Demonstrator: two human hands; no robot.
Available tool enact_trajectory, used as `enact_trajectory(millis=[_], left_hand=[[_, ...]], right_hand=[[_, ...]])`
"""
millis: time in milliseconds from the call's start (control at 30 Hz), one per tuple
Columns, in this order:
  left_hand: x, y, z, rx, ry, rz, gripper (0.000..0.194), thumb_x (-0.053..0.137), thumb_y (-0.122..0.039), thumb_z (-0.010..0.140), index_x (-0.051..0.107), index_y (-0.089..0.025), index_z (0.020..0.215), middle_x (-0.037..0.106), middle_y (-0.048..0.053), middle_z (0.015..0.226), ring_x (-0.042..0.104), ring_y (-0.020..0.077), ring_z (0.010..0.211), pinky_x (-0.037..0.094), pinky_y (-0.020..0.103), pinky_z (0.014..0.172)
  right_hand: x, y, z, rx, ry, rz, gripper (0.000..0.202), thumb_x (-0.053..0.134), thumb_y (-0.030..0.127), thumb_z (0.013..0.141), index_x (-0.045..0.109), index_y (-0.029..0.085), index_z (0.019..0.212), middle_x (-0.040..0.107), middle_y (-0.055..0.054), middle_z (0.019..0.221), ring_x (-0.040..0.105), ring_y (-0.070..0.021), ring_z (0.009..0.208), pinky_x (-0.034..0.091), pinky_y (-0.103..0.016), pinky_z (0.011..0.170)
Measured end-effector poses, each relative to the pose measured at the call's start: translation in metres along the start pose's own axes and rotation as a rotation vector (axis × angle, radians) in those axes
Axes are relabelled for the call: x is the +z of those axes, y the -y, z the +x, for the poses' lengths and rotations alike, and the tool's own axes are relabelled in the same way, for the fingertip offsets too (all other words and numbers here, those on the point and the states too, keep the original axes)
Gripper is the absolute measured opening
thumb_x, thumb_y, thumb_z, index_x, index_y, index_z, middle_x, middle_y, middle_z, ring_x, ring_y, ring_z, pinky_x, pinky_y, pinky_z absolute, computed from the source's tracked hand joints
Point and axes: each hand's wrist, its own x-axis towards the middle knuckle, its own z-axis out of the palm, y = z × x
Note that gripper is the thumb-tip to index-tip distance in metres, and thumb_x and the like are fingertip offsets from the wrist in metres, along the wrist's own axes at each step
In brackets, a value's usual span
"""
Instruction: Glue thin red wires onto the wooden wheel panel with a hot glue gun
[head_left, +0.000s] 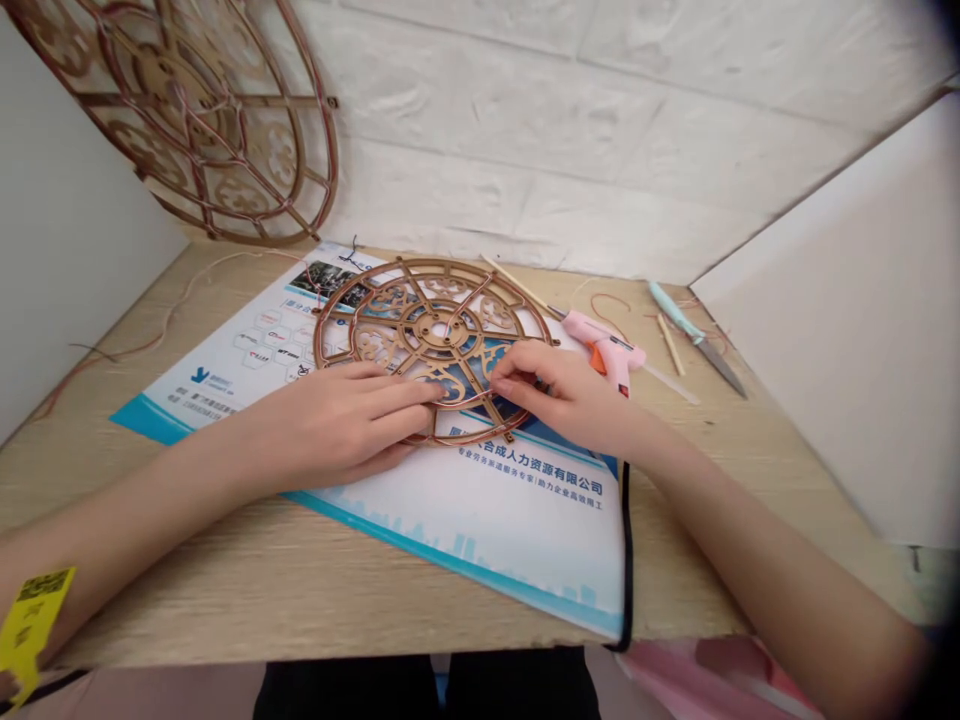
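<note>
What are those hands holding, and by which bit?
A round brown openwork frame: left hand flat on its near edge, right hand pinching at its near right part.

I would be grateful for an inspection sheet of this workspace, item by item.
Surface: wood-look table with a printed sheet lying askew on it.
Things in hand: round openwork frame on the sheet, reddish wire strands along its ribs.
Clutter: pink glue gun, wooden stick and knife, right of the frame.
Hands: left hand spread on the frame's near rim; right hand at its right side, fingertips close together, grip unclear.
Cables: loose thin wire at left; power cord, nothing seen.
Surroundings: second openwork frame upright by the white wall.
</note>
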Motion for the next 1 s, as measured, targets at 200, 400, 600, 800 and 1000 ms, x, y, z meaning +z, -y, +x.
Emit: enact_trajectory(millis=[200,400,600,800,1000], left_hand=[[-0.004,-0.003,0.003,-0.012,0.005,0.056,0.03,0.037,-0.019,0.111,0.056,-0.013,0.134,0.078,0.005,0.117,0.074,0.0163,0.098,0.05,0.031,0.085],[-0.004,-0.004,0.0,-0.006,0.03,0.021,0.032,0.042,-0.016,0.109,0.056,-0.011,0.137,0.075,0.007,0.126,0.072,0.0186,0.106,0.049,0.034,0.091],[-0.003,-0.005,-0.004,-0.001,0.046,0.037,0.035,0.043,-0.01,0.107,0.058,-0.01,0.138,0.073,0.008,0.13,0.071,0.0196,0.108,0.049,0.034,0.094],[-0.003,-0.006,-0.007,-0.006,0.093,0.029,0.042,0.043,-0.007,0.105,0.052,-0.011,0.146,0.071,0.007,0.134,0.069,0.022,0.113,0.048,0.037,0.099],[-0.005,-0.006,-0.007,0.006,0.094,0.043,0.042,0.034,-0.008,0.108,0.055,-0.011,0.144,0.071,0.008,0.135,0.069,0.0217,0.112,0.047,0.036,0.095]], right_hand=[[0.003,0.0,0.002,-0.085,-0.009,0.001,0.017,0.055,0.011,0.103,0.067,0.015,0.092,0.069,-0.003,0.087,0.061,-0.0159,0.083,0.046,-0.026,0.078],[0.004,0.0,-0.001,-0.107,-0.012,-0.054,0.017,0.055,0.011,0.104,0.068,0.014,0.094,0.069,-0.004,0.09,0.062,-0.0168,0.086,0.046,-0.027,0.079],[0.0,0.005,-0.004,-0.125,0.005,-0.153,0.017,0.057,0.005,0.099,0.07,0.013,0.092,0.063,-0.005,0.09,0.059,-0.017,0.081,0.045,-0.028,0.074],[0.0,0.009,-0.006,-0.07,-0.013,-0.152,0.013,0.059,0.006,0.098,0.069,0.013,0.095,0.067,-0.005,0.09,0.062,-0.0161,0.081,0.047,-0.027,0.074],[0.007,0.015,-0.006,0.081,-0.07,-0.044,0.014,0.061,0.024,0.103,0.067,0.016,0.094,0.067,-0.001,0.082,0.059,-0.0144,0.071,0.045,-0.028,0.065]])
